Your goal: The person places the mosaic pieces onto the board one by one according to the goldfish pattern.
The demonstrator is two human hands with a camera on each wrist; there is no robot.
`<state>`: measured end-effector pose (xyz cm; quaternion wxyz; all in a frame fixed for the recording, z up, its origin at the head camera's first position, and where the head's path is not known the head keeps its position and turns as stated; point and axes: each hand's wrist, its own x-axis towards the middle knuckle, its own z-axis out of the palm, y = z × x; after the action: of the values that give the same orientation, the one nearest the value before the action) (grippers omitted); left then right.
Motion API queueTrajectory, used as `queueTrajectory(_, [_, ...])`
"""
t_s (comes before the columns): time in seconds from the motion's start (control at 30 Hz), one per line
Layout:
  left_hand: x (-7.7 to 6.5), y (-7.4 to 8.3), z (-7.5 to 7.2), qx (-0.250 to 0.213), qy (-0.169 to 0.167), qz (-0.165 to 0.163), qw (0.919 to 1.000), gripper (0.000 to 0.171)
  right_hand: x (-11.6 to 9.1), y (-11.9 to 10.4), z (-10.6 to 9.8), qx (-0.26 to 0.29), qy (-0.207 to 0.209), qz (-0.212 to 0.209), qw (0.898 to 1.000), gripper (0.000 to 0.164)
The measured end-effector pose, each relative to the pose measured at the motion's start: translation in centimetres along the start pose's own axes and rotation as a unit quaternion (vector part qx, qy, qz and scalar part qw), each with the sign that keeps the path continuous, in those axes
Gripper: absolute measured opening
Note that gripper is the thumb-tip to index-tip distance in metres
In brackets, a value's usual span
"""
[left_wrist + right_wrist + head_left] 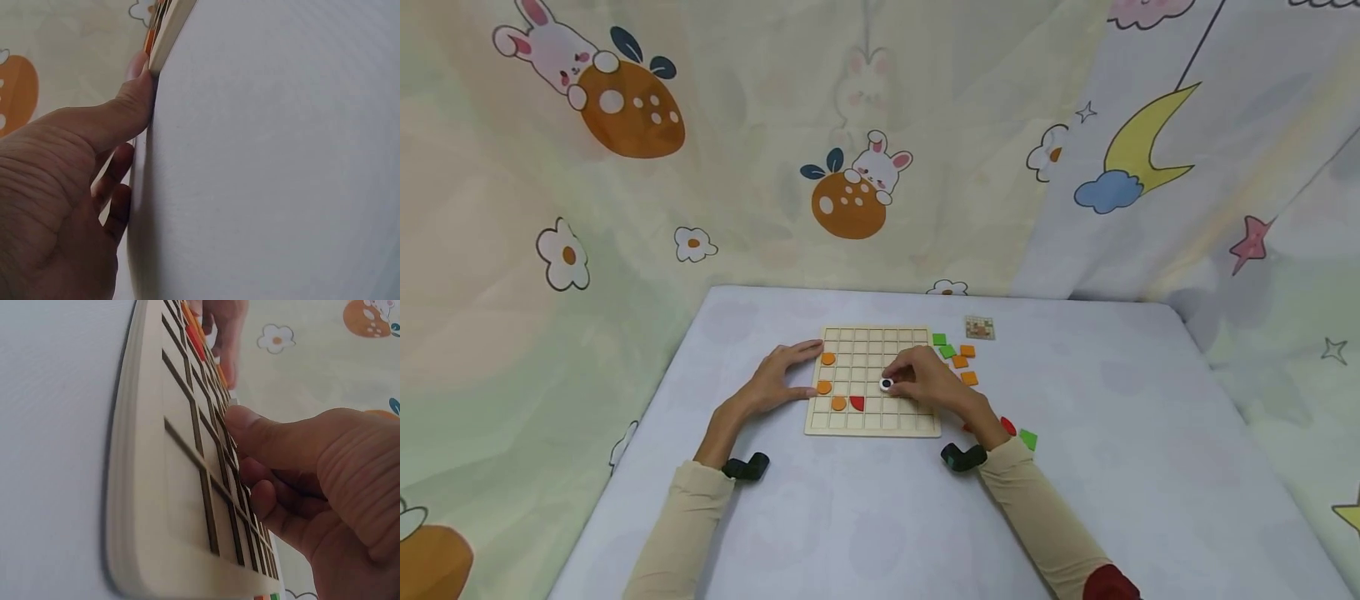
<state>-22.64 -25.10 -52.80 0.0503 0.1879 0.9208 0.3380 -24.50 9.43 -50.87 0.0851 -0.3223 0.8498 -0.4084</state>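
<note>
A wooden grid board [872, 427] lies flat on the table. My left hand [772, 377] rests at its left edge, with thumb and fingers spread; the thumb [128, 103] touches the rim in the left wrist view. Between thumb and fingers, my right hand [931, 379] pinches a small white disc with a black centre [886, 384] over the middle-right squares. Orange round pieces [838, 403] sit in squares on the board's left side, and a red quarter-circle piece [857, 403] lies beside the lowest one.
Right of the board lie loose green squares [939, 339] and orange squares [967, 352]. A small patterned card [980, 327] is behind them. Near the right wrist are a red piece [1008, 426] and a green square [1028, 439]. A printed curtain [745, 167] stands behind the table.
</note>
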Motion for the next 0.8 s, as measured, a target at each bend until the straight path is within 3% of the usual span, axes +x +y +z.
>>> queueTrajectory(0.47, [0.0,0.1,-0.1,-0.002,0.003,-0.001,1.0000,0.088,2.7,-1.2,1.0,-0.026,-0.034,-0.038,0.998,0.021])
queueTrajectory(0.8, [-0.2,0.2,-0.1,-0.009,0.005,-0.002,0.9999,0.086,3.3,-1.5,2.2,-0.023,-0.044,-0.053,0.997,0.018])
